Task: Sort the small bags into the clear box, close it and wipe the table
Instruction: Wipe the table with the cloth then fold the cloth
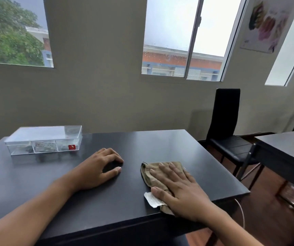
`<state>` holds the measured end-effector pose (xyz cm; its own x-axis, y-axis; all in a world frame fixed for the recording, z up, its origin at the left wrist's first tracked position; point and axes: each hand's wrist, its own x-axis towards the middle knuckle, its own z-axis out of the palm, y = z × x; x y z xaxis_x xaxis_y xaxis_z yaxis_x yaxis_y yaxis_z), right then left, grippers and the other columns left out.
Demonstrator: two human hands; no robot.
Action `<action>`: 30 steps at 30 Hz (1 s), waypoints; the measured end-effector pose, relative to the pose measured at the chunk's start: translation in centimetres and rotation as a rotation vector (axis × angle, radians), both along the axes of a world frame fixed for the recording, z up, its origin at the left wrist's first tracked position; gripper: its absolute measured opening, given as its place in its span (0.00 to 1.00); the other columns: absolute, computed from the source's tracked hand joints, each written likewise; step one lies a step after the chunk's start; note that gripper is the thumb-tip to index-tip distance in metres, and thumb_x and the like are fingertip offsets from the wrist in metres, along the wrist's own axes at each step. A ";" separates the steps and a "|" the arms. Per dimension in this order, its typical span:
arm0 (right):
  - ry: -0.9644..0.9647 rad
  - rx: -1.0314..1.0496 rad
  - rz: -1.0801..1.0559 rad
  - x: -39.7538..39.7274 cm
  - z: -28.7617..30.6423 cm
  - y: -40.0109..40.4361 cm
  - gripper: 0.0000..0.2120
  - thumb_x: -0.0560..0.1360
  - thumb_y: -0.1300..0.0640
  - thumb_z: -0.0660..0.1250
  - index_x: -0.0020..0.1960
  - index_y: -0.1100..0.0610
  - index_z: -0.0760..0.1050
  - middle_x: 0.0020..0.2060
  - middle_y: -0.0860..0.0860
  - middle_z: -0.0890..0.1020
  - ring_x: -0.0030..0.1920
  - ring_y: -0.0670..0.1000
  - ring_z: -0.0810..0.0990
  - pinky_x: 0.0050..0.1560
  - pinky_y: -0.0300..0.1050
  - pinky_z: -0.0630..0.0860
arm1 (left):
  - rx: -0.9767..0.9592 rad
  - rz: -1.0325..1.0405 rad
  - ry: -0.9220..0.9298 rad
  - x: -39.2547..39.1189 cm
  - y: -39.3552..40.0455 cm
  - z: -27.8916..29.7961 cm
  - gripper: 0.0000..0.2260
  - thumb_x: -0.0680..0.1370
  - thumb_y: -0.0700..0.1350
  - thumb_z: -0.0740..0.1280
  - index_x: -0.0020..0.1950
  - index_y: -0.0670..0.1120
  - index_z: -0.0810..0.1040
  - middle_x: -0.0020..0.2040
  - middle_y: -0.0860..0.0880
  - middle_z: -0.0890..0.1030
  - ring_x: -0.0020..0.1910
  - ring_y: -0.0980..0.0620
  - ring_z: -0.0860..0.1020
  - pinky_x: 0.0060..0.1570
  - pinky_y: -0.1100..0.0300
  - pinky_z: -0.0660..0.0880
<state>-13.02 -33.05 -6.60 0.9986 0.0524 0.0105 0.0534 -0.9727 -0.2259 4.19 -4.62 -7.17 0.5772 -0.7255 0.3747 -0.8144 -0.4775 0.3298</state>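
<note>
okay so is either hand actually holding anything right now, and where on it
Nothing is gripped. The right hand lies flat, pressing the tan cloth onto the table from above. The left hand rests empty, fingers curled on the tabletop.

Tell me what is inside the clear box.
The clear box, lid on, has three compartments along its front. Small dark and speckled contents, likely the bags, show through the left and middle ones. The right one sits partly behind a red sticker; its contents cannot be made out.
</note>
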 end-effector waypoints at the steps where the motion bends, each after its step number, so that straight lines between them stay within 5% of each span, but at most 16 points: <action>1: -0.014 0.001 -0.024 -0.4 -0.1 -0.7 0.28 0.76 0.23 0.42 0.75 0.22 0.43 0.79 0.31 0.41 0.79 0.37 0.34 0.81 0.53 0.36 | 0.001 0.002 0.002 0.0 -0.1 0.0 0.11 0.81 0.57 0.65 0.62 0.58 0.79 0.59 0.65 0.75 0.64 0.62 0.73 0.68 0.64 0.66; 6: -0.014 -0.020 -0.209 -0.5 -0.1 -4.1 0.30 0.76 0.25 0.45 0.78 0.26 0.47 0.81 0.34 0.45 0.81 0.39 0.38 0.80 0.52 0.36 | 0.013 0.010 0.007 0.2 0.1 -0.3 0.11 0.82 0.55 0.64 0.63 0.58 0.79 0.60 0.64 0.75 0.64 0.62 0.72 0.68 0.64 0.67; 14: 0.000 0.025 -0.549 4.4 0.7 -6.9 0.34 0.77 0.27 0.45 0.81 0.35 0.50 0.83 0.44 0.50 0.83 0.52 0.44 0.79 0.66 0.38 | 0.023 -0.002 -0.010 0.2 -0.3 -0.3 0.12 0.84 0.53 0.60 0.62 0.55 0.80 0.59 0.60 0.76 0.62 0.59 0.74 0.67 0.62 0.68; 23: -0.002 -0.021 -0.507 1.3 0.0 -5.2 0.36 0.75 0.25 0.42 0.81 0.35 0.48 0.84 0.46 0.47 0.83 0.53 0.41 0.77 0.66 0.32 | -0.031 0.051 -0.061 0.1 -0.9 0.1 0.13 0.83 0.58 0.61 0.57 0.56 0.83 0.50 0.61 0.78 0.53 0.60 0.76 0.58 0.58 0.75; 30: 0.056 -0.039 -0.560 -0.2 -0.3 -6.5 0.41 0.72 0.21 0.40 0.81 0.35 0.43 0.83 0.44 0.43 0.83 0.52 0.38 0.77 0.68 0.33 | -0.014 0.039 -0.087 0.5 -0.9 -0.1 0.12 0.82 0.58 0.61 0.56 0.57 0.83 0.54 0.62 0.79 0.56 0.61 0.77 0.61 0.55 0.74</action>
<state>-13.26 -39.51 -6.90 0.8728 -0.4868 -0.0349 -0.4848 -0.8565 -0.1770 4.71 -5.50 -7.31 0.5695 -0.6974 0.4352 -0.8213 -0.5050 0.2655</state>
